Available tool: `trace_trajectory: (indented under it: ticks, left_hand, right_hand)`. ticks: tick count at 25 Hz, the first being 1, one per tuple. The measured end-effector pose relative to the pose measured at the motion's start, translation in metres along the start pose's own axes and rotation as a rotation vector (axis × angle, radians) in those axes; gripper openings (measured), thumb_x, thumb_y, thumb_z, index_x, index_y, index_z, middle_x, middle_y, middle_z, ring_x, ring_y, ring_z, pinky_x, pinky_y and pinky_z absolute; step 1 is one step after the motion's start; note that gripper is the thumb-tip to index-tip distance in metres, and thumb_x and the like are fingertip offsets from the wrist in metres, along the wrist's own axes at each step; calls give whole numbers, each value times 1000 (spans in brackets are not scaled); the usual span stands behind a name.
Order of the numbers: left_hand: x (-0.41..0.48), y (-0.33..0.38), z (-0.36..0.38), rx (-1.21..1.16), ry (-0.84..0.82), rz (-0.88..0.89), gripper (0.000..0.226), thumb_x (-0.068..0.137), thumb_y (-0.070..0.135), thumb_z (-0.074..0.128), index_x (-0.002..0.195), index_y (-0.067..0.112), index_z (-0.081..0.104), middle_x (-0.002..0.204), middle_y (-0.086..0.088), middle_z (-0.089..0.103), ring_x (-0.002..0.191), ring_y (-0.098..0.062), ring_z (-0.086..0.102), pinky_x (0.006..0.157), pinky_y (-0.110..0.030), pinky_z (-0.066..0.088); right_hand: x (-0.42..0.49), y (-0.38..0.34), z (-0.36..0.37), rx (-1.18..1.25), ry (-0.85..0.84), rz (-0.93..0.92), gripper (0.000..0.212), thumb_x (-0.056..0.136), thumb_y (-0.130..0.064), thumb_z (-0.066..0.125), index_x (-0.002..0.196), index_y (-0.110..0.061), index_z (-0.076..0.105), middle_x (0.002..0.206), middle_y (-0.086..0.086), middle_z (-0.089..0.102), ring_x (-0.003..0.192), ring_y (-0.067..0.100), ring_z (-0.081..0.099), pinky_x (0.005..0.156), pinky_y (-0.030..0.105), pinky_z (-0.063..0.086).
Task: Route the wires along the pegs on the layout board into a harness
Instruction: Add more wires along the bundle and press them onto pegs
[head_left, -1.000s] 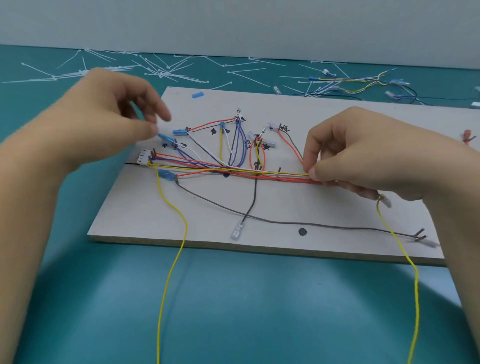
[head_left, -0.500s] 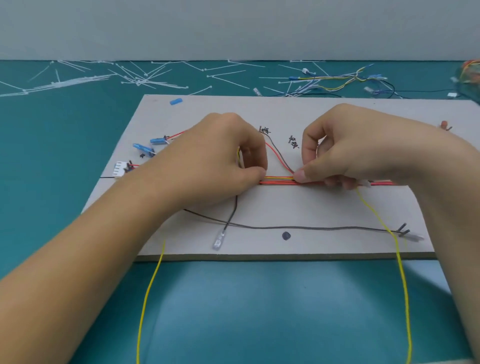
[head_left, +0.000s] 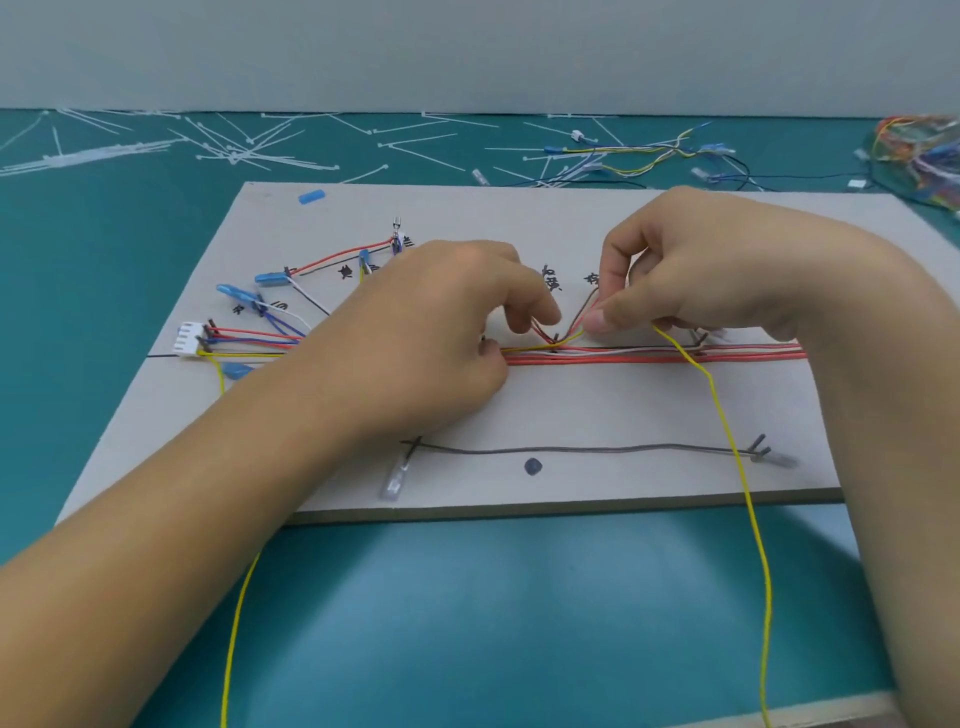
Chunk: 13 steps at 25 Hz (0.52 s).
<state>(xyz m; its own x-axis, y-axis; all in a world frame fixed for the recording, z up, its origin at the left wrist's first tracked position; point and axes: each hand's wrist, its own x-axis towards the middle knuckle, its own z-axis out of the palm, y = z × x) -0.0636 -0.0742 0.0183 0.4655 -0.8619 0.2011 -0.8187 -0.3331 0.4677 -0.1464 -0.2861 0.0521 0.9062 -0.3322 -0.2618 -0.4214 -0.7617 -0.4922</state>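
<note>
A pale layout board (head_left: 571, 405) lies on the teal table, with coloured wires fanned from a white connector (head_left: 188, 339) at its left. A bundle of red and white wires (head_left: 649, 356) runs rightward across the board's middle. My left hand (head_left: 441, 332) rests over that bundle at mid-board, its fingers curled onto the wires where a yellow wire (head_left: 727, 431) comes out. My right hand (head_left: 691, 275) pinches the yellow wire between thumb and forefinger, lifted slightly near a small peg (head_left: 557, 338). The yellow wire then hangs down over the board's front edge. A grey wire (head_left: 587, 449) lies along the board's lower part.
White cable ties (head_left: 234, 150) are scattered on the table behind the board. Loose wire assemblies (head_left: 649, 156) lie at the back right, and a bright tangle of wires (head_left: 919, 156) sits at the far right edge. A blue sleeve (head_left: 311, 196) lies near the board's far left corner.
My left hand came from the board's left side to the middle and settled on the bundle. My right hand raised its pinch of the yellow wire off the bundle, towards the peg.
</note>
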Motion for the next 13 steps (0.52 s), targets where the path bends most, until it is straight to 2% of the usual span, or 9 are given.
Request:
trace_trajectory:
  ticks: [3, 4, 6, 8, 10, 13]
  left_hand:
    - [0, 2, 3, 36, -3, 23, 53, 76, -3, 58, 110, 33, 78, 100, 15, 67, 80, -9, 46, 79, -33, 48]
    - [0, 2, 3, 46, -7, 25, 53, 77, -3, 59, 111, 33, 78, 101, 15, 68, 81, -10, 45, 81, -35, 49]
    - [0, 4, 3, 55, -17, 20, 53, 76, -3, 59, 111, 32, 78, 101, 15, 69, 83, -12, 46, 83, -38, 50]
    - [1, 5, 4, 55, -18, 16, 53, 75, -4, 58, 110, 29, 79, 100, 14, 70, 84, -14, 47, 84, -41, 50]
    - [1, 7, 5, 88, -18, 22, 53, 73, -5, 56, 108, 27, 79, 101, 12, 71, 85, -15, 45, 85, -44, 49]
    - [0, 7, 7, 125, -5, 23, 55, 72, -6, 54, 108, 28, 78, 103, 11, 70, 85, -16, 42, 84, -47, 49]
  right_hand:
    - [2, 2, -1, 53, 40, 19, 29, 69, -38, 91, 78, -19, 70, 45, -5, 50, 44, 17, 39, 55, 30, 34]
    - [3, 1, -1, 106, 39, 22, 28, 71, -33, 90, 78, -16, 69, 48, -1, 48, 46, 21, 36, 53, 32, 32]
    - [4, -4, 4, 271, 36, 1, 22, 77, -21, 86, 79, -12, 66, 57, 10, 44, 48, 20, 31, 50, 33, 27]
    - [5, -12, 12, 511, 43, -38, 18, 83, -14, 81, 78, -13, 64, 59, 9, 45, 44, 18, 32, 44, 24, 28]
    - [7, -16, 17, 767, 31, -46, 16, 90, -17, 76, 80, -14, 63, 58, 2, 52, 43, 12, 42, 39, 21, 37]
    - [9, -15, 17, 1039, -8, -10, 12, 98, -12, 65, 93, -1, 67, 71, 5, 67, 60, 14, 69, 54, 20, 56]
